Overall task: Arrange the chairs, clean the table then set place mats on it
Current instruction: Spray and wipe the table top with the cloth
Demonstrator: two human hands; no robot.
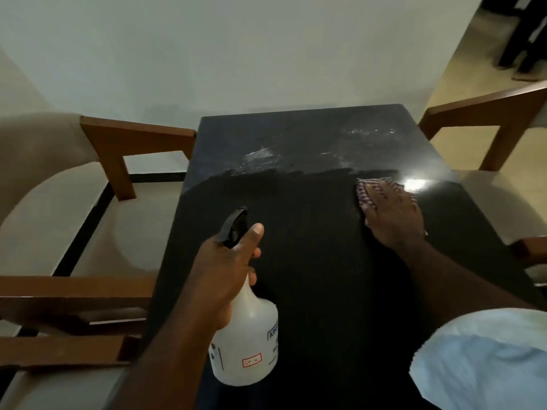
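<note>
— While the black bench (296,134) is viewed from above, where is the cloth found on it?

— A striped cloth (365,189) is laid flat on the right half of the bench, close to a bright glare spot (414,183). It is pressed down by the right grip (393,216), a bare hand whose fingers (373,202) are spread nearly straight over the fabric. Nothing is curled round or pinched.

— And how is the left grip held?

— The left grip (228,261) is closed round the neck of a spray bottle (247,335). The thumb is raised beside the black spray head (235,229), and the other fingers are wrapped under it. The bottle is translucent white, with a small red-edged label (252,363) low on its side. It is held over the near-left part of the bench, and whether its base touches the surface cannot be told.

— What can be said of the bench surface?

— Pale smears and droplets (260,155) are seen across the far half, while the near half is shown dark and even.

— How are the chairs placed?

— One wooden chair (124,137) with a cream seat is set along the left edge, its armrest close against the far-left corner. A second chair (485,113) is set at the right edge. A light blue sleeve (488,359) is seen at the lower right.
</note>
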